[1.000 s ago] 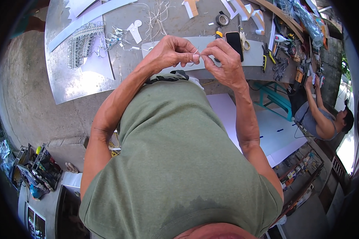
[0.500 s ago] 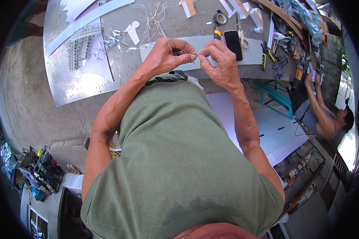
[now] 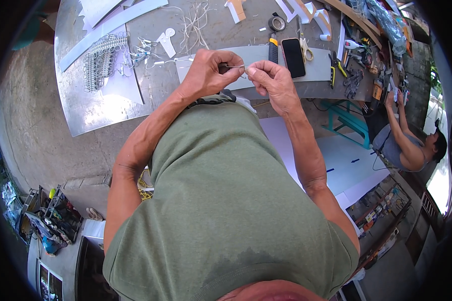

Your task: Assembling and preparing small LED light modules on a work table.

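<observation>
My left hand (image 3: 208, 70) and my right hand (image 3: 272, 83) are raised close together over the near edge of a grey metal worktable (image 3: 110, 108). Both pinch the ends of a thin pale wire (image 3: 234, 66) stretched between their fingertips. A small dark part sits in my left fingers; what it is I cannot tell. Under the hands lies a long grey strip (image 3: 266, 55) on the table. My green shirt (image 3: 226, 200) fills the lower middle of the view.
A black phone (image 3: 293, 56), a utility knife (image 3: 273, 49), scissors (image 3: 305, 50), a tape roll (image 3: 276, 23), pliers (image 3: 335, 62), white cut-out shapes (image 3: 166, 42) and a bunch of small white lamp modules (image 3: 103, 60) lie on the table. Another person (image 3: 407, 145) works at the right.
My two hands have drawn slightly apart, and the short stretch of wire between them now shows. The view has shifted a little.
</observation>
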Demonstrator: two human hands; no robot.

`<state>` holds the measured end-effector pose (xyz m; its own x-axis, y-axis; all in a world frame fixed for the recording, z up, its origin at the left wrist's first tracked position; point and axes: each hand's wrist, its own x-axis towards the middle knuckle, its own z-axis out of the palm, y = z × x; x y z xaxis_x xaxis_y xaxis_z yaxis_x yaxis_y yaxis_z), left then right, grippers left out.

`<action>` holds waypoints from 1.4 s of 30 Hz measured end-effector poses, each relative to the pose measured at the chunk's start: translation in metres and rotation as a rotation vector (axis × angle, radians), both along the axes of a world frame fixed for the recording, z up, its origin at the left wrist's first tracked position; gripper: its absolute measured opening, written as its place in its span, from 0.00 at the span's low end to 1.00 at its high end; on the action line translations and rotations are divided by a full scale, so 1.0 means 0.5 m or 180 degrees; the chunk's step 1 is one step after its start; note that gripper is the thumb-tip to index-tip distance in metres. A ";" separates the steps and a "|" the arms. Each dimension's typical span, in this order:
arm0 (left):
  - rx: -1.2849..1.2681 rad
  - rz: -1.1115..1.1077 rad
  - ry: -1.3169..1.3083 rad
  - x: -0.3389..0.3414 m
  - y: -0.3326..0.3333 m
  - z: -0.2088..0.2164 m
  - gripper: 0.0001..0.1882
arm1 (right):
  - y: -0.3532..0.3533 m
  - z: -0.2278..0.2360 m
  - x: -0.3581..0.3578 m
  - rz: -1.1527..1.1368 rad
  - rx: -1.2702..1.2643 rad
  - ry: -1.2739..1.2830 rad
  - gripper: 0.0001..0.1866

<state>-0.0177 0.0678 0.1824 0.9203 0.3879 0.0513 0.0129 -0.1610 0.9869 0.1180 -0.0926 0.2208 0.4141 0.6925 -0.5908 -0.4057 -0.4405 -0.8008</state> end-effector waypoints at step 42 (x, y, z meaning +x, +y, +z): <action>-0.2048 -0.0422 0.0488 -0.010 0.025 0.004 0.07 | 0.023 0.010 0.000 0.1412 0.1732 -0.5630 0.14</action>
<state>-0.0227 0.0801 0.1844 0.9406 0.1809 -0.2872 0.1810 0.4486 0.8752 0.1178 -0.0813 0.2255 -0.0199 0.8422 0.5389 0.9735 0.1391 -0.1816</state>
